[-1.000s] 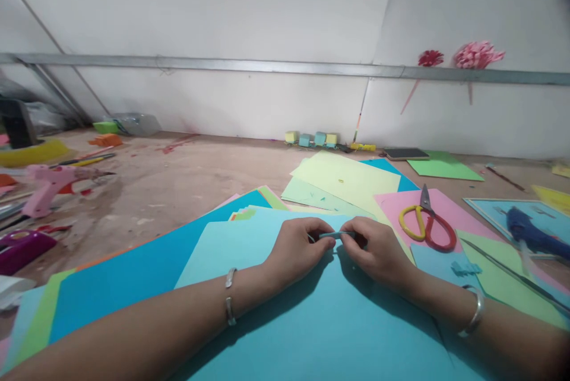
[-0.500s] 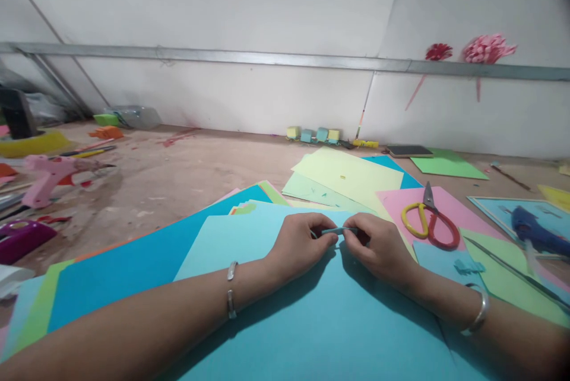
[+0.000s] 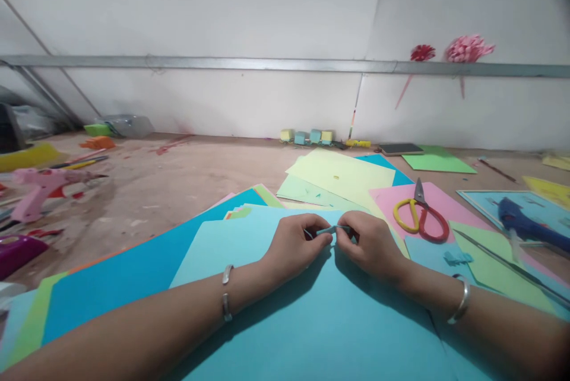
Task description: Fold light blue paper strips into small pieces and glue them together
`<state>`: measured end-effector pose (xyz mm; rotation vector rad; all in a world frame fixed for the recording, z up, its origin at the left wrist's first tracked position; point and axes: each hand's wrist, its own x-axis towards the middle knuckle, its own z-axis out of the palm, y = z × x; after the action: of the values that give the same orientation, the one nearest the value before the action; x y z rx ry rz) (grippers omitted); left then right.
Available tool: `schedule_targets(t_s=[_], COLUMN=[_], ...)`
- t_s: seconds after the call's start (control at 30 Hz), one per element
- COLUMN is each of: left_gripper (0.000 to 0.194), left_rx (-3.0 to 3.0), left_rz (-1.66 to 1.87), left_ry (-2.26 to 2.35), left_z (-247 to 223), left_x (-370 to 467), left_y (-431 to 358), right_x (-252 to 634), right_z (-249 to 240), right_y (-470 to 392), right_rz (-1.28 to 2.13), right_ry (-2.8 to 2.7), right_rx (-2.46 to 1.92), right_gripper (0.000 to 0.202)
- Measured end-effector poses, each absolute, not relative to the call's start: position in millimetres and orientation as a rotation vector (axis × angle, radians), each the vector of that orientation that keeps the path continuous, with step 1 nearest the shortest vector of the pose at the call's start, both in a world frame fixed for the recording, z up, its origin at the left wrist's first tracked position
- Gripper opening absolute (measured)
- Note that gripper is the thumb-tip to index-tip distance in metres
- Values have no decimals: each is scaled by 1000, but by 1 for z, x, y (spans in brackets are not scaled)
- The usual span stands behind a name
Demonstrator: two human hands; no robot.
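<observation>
A small strip of blue paper [image 3: 327, 230] stretches between my two hands, just above a large light blue sheet [image 3: 312, 321]. My left hand [image 3: 298, 241] pinches its left end between thumb and fingers. The other end sits in the closed fingertips of my right hand [image 3: 367, 241]. Both hands are nearly touching each other. Parts of the strip are hidden by the fingers. To the right of my right hand lie scissors [image 3: 421, 215] with one yellow and one red handle, on pink paper [image 3: 445, 197]. Small blue paper scraps [image 3: 457, 258] rest near my right wrist.
A pink glue gun [image 3: 40, 188] and a purple tool [image 3: 20, 253] lie at the left. At the right are a blue glue gun [image 3: 529, 221] and tweezers [image 3: 503, 262]. Small yellow and blue paper blocks [image 3: 307, 137] stand by the wall; pale yellow sheets [image 3: 342, 167] lie before them.
The view has tilted up and shifted slightly right. Both hands keep their pinch on the blue strip, with only a slight shift of the fingers.
</observation>
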<state>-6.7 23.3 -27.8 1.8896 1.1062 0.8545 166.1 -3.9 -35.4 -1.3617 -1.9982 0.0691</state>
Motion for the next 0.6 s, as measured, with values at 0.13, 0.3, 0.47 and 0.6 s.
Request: schedule_targets(t_s=[0.13,0.3,0.47,0.6], left_gripper=[11,11,12,12], left_rx=[1912,1921,1962,1974], left_rz=[856,870,889,880], left_ry=[1118,1119,1081,1066], left_z=[-26,-29,-32,-30], left_x=[-7,-8,-7,-6], left_y=[22,22,21,20], right_x=[164,163,162,163], right_z=[-37,-38,-36,-34], right_y=[-4,-3,-6,-6], right_rz=[51,59,65,61], right_ry=[-2004,-2002,-1978,-1932], right_rx=[-1352,-1354,-1386,-1417], right_gripper=[16,15,14,12])
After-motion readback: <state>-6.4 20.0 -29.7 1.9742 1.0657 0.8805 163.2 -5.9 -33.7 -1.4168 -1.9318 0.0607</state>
